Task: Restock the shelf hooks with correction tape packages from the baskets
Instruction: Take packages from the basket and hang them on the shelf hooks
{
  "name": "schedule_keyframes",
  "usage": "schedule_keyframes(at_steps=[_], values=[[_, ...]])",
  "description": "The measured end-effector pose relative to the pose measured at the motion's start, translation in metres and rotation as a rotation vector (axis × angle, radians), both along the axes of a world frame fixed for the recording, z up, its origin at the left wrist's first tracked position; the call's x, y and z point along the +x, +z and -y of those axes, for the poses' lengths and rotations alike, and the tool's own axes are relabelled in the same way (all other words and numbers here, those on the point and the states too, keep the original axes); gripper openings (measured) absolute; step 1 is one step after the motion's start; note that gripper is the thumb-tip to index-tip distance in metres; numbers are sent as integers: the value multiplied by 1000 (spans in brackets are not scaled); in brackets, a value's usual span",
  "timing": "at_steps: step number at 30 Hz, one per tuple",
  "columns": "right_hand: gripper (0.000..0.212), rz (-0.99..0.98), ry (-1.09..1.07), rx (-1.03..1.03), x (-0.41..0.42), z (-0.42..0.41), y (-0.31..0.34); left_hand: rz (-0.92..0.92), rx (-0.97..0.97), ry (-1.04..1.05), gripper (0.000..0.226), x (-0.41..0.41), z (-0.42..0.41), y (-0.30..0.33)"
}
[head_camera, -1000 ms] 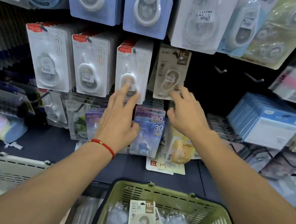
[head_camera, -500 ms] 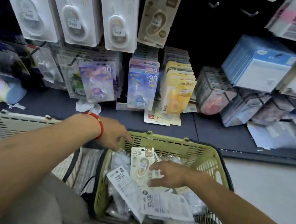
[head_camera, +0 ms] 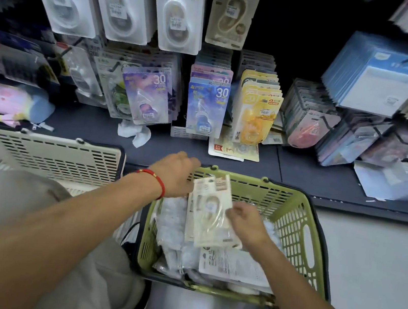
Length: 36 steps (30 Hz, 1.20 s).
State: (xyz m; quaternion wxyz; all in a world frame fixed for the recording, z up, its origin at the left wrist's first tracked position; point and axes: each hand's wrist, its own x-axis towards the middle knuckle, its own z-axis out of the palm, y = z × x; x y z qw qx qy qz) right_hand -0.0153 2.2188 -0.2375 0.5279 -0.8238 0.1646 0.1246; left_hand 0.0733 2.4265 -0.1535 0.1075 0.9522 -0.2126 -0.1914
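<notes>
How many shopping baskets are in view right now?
2. A green basket sits at centre under both hands, holding packages; a beige basket stands to its left, partly hidden by the person's knee.

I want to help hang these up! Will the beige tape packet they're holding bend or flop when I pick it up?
Probably not much: the beige packet looks like flat card with a moulded plastic bubble, and stays straight between the left hand and right hand. It is likely light, being thin. The shiny plastic could be a bit slippery.
</notes>
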Motion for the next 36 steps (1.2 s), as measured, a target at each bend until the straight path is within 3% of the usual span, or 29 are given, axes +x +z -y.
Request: schedule_keyframes(at_steps=[3, 5, 7, 9, 11, 14, 16, 19, 22, 23, 26, 29, 34, 36], values=[[20, -29, -148, 325, 2, 12, 8, -112, -328, 318, 63, -23, 12, -17], [20, -35, -89, 433, -1, 8, 8, -358, -590, 517, 42, -42, 20, -37], [19, -28, 10, 376, -6, 6, 1, -670, -914, 753, 28, -56, 21, -53], [21, -24, 112, 188, -11, 12, -9, -749, -1062, 921, 21, -62, 16, -67], [28, -94, 281, -28, -20, 29, -21, -627, -1035, 1009, 18, -62, 11, -78], [69, -304, 636, -346, -36, 48, -37, -500, -1073, 1131, 20, -61, 4, -82], [81, -352, 709, -370, -47, 50, -46, -442, -1102, 1167, 23, -59, 1, -84], [70, -377, 652, -246, -51, 49, -44, -372, -1120, 1200, 21, -56, -3, -84], [21, -240, 628, -233, -46, 56, -31, -356, -1133, 1215, 19, -57, -4, -82], [16, -170, 550, -232, -44, 59, -25, -343, -1130, 1210, 19, -57, -4, -82], [40, 11, 132, -247, -34, 67, -9, -305, -1082, 1156, 16, -62, -2, -84], [41, 93, -146, -23, -26, 62, 3, -387, -1084, 1084, 20, -76, 10, -89], [27, -3, -94, 235, -23, 19, 11, -697, -1319, 1063, 33, -99, 30, -95], [22, 8, -65, 220, -25, 7, 5, -684, -1302, 957, 39, -104, 31, -98]])
